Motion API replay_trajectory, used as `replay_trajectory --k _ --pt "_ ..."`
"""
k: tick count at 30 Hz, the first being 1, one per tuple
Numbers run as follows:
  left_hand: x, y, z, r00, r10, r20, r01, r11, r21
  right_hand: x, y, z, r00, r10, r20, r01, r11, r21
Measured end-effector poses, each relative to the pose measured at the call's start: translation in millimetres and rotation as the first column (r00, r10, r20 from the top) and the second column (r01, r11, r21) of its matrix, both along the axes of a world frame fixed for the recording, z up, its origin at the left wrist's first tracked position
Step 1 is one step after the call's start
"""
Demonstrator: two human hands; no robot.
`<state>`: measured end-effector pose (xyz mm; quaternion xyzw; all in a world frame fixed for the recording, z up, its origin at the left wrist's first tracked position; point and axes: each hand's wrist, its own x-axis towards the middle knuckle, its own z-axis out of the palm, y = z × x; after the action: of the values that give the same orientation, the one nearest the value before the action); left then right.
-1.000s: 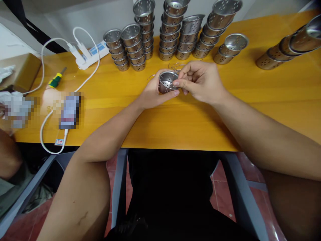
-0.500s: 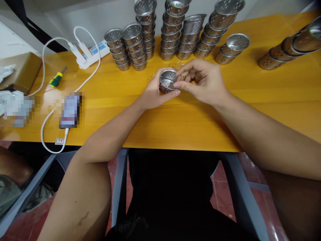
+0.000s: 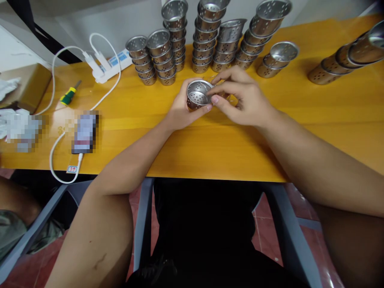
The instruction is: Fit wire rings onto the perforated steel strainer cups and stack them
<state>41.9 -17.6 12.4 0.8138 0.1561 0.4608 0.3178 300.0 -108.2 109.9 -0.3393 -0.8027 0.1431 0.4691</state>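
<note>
A small perforated metal strainer basket (image 3: 198, 96) is held above the table, its open mouth tilted up toward me. My left hand (image 3: 183, 109) is wrapped round its left side, with the thumb along the near side. At the right rim, my right hand (image 3: 244, 98) is closed on the basket: the forefinger reaches over the edge into the mouth and the thumb presses near the outside. Thin bent wires (image 3: 230, 101) show behind and beside the right fingers; whether any is pinched there is hidden.
Nested stacks of similar baskets (image 3: 205, 44) line the table's back. Another stack (image 3: 339, 60) leans at right. To the left are a power strip (image 3: 112, 66) with white cables, a screwdriver (image 3: 69, 96), a phone (image 3: 85, 134) and a cardboard box (image 3: 33, 88). Another person's leg (image 3: 18, 196) shows at left.
The basket has shifted slightly left and shows more of its inside. My right forefinger has moved over the rim into the mouth, and the hand has turned a little.
</note>
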Motion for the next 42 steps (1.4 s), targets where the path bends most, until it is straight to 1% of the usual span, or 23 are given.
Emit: replay_trajectory --k 2,7,10,12,16,19,23,27,30,32,37,39,42 --pt "-1 -2 1.6 1.000 0.012 -0.011 -0.012 1.000 -0.005 0 -1 1.7 1.000 0.007 -0.013 -0.007 0.999 -0.032" --pt "-2 -5 0.3 0.994 0.067 -0.080 -0.063 0.997 0.051 -1 -4 8.5 0.998 -0.007 -0.060 -0.004 0.982 -0.188" --pt "-3 -1 -2.2 0.998 0.057 -0.030 -0.055 0.998 0.042 -3 -4 9.8 0.998 -0.006 -0.067 -0.010 0.975 -0.224" --pt "-5 2 -1.5 0.998 0.061 -0.020 -0.060 0.998 0.035 -6 -4 8.6 0.997 -0.004 -0.073 -0.013 0.973 -0.230" --pt "-10 6 3.2 0.984 0.123 -0.128 -0.117 0.992 0.054 -14 -2 1.5 0.990 -0.014 -0.138 -0.019 0.971 -0.239" --pt "-13 10 4.6 0.983 0.155 -0.100 -0.148 0.986 0.074 -19 2 -6.9 0.979 -0.010 -0.202 -0.040 0.970 -0.242" --pt "-13 14 2.7 0.986 0.156 -0.064 -0.148 0.982 0.118 -20 12 -16.4 0.964 0.000 -0.267 -0.063 0.972 -0.228" --pt "-14 16 0.7 0.980 0.172 -0.104 -0.161 0.980 0.114 -17 17 -19.3 0.956 0.003 -0.292 -0.084 0.961 -0.264" --pt "-16 17 -0.7 0.976 0.171 -0.135 -0.153 0.979 0.134 -16 18 -19.6 0.957 0.015 -0.291 -0.096 0.959 -0.267" --pt "-16 17 -1.7 0.978 0.154 -0.143 -0.133 0.980 0.148 -17 15 -19.1 0.962 0.017 -0.273 -0.084 0.967 -0.239" --pt "-8 10 -2.5 0.981 0.156 -0.115 -0.148 0.986 0.078 -14 5 -11.6 0.989 -0.029 -0.148 0.003 0.985 -0.170" --pt "-5 7 -1.8 0.981 0.154 -0.118 -0.145 0.986 0.078 -12 2 -8.0 0.993 -0.039 -0.110 0.023 0.990 -0.142" --pt "-7 6 -1.1 0.978 0.154 -0.140 -0.140 0.985 0.104 -11 1 -5.9 0.993 -0.017 -0.114 0.000 0.990 -0.142"
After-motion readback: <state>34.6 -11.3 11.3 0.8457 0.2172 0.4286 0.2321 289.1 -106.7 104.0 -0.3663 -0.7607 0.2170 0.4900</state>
